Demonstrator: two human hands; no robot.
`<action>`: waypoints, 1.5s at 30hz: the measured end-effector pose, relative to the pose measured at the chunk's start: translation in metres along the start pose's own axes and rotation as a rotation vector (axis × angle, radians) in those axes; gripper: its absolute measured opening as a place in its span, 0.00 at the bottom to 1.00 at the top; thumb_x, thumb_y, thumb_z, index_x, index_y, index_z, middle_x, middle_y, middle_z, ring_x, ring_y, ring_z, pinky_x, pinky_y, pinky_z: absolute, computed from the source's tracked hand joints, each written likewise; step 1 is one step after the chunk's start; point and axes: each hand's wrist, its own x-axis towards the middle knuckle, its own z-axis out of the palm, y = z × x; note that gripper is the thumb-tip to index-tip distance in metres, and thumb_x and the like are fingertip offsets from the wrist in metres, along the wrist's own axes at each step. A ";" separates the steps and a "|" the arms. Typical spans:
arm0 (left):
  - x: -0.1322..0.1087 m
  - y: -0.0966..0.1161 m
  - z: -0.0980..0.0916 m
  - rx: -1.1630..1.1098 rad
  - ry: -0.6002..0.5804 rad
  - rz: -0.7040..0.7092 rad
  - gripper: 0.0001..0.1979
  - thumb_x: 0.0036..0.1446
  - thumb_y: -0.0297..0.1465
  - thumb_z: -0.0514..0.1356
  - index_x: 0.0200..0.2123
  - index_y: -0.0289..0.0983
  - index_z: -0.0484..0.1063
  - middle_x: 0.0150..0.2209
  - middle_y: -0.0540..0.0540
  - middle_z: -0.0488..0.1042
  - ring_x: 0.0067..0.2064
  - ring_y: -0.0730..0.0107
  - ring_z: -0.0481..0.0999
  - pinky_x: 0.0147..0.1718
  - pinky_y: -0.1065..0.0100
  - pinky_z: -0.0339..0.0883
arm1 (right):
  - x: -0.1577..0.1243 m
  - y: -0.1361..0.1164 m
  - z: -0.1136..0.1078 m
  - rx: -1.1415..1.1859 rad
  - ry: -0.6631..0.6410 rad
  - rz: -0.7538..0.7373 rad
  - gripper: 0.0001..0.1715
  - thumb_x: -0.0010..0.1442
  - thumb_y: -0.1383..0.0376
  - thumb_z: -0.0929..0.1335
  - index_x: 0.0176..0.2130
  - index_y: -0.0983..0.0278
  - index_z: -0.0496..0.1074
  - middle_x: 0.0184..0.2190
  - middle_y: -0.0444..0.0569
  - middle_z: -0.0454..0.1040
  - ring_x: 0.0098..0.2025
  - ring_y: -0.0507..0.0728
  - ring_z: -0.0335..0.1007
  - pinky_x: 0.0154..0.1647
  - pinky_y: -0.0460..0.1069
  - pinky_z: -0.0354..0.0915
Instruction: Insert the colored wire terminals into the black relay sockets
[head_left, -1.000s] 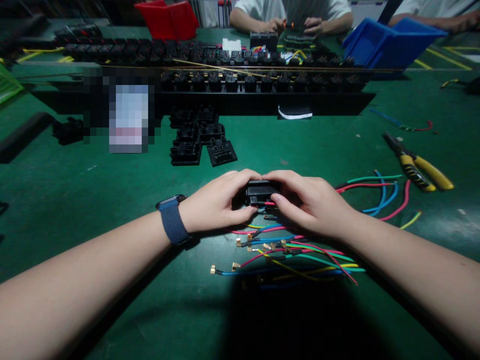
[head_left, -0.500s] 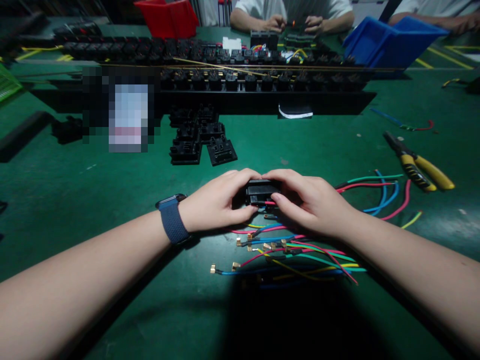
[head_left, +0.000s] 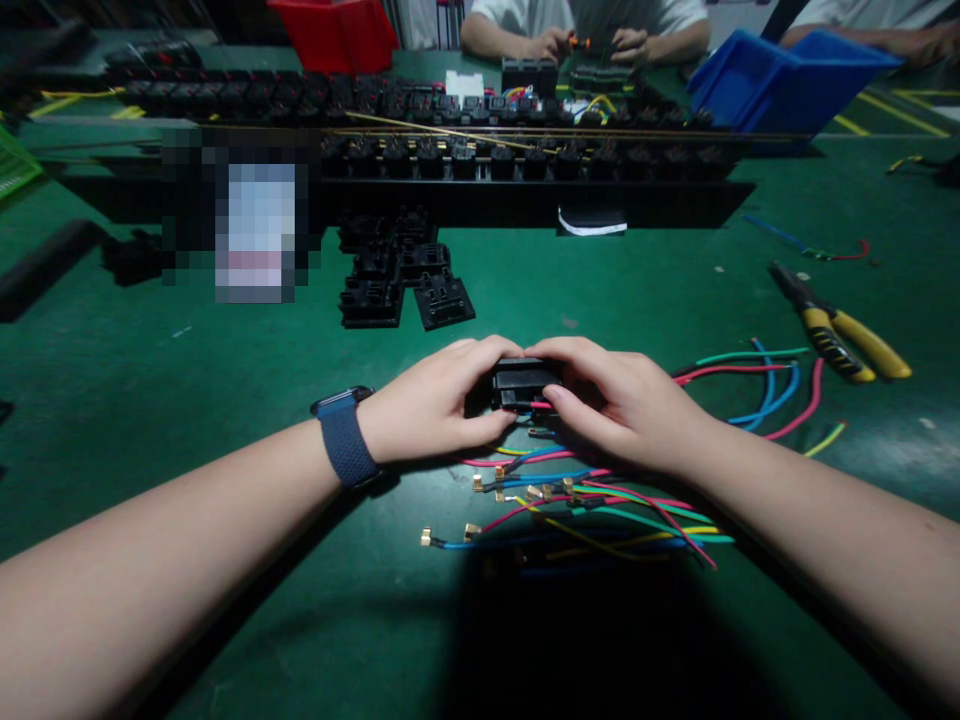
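One black block (head_left: 521,383) sits between two hands, just beyond a spread of loose wires (head_left: 652,517); whether it touches the table (head_left: 247,370) cannot be told. The left hand (head_left: 446,400) has its fingers closed around one side, the right hand (head_left: 630,400) around the other, its thumb beside one short red wire (head_left: 540,405). An uneven push could bend that wire or let it slip, and the block could twist if one side were gripped harder. The loose wires lie so near that one might snag under a wrist.

Outward, the wires overlap too much to count, with at least seven brass clips (head_left: 426,537) among them. Beyond are one pair of pliers (head_left: 829,342), seemingly six black sockets (head_left: 444,298), one red bin (head_left: 337,35) and one blue bin (head_left: 787,90).
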 end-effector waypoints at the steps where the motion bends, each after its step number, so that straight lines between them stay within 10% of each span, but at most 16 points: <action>1: 0.000 0.000 0.000 -0.002 -0.002 -0.001 0.20 0.56 0.32 0.58 0.51 0.36 0.61 0.48 0.46 0.71 0.48 0.66 0.71 0.46 0.67 0.66 | 0.000 0.000 0.000 -0.001 -0.001 -0.002 0.21 0.62 0.63 0.62 0.54 0.65 0.63 0.39 0.51 0.76 0.31 0.54 0.71 0.31 0.48 0.63; 45: 0.001 0.000 0.000 -0.019 -0.003 -0.020 0.19 0.56 0.33 0.58 0.50 0.37 0.61 0.47 0.45 0.71 0.47 0.65 0.72 0.46 0.66 0.66 | 0.000 -0.001 -0.001 0.021 -0.009 0.007 0.20 0.62 0.63 0.62 0.54 0.62 0.62 0.38 0.48 0.76 0.31 0.54 0.71 0.32 0.47 0.64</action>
